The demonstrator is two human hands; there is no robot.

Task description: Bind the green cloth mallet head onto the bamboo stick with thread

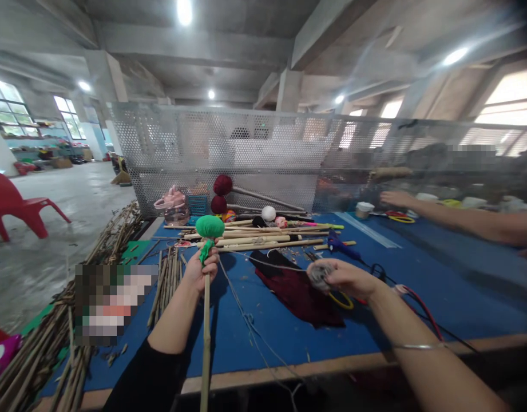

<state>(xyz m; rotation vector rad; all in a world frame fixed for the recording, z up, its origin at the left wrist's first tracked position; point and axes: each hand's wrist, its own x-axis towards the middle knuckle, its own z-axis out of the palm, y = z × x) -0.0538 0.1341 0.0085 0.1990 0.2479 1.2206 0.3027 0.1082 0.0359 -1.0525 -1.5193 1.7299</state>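
My left hand is closed round a bamboo stick, held upright just below its green cloth-wrapped head. Gathered green fabric hangs down under that round head, by my fingers. In my right hand is a grey bundle of string, gripped between thumb and fingers. A thin grey string runs from the bundle across to the stick near my left hand. More loose string trails over the table edge. Dark red and black cloth lies below my right hand, with a yellow scissor handle partly showing.
Bamboo sticks lie across the blue table. Two sticks with dark red heads rest behind, against a perforated metal screen. A blue glue gun lies right of centre. Another person's arm reaches in at right.
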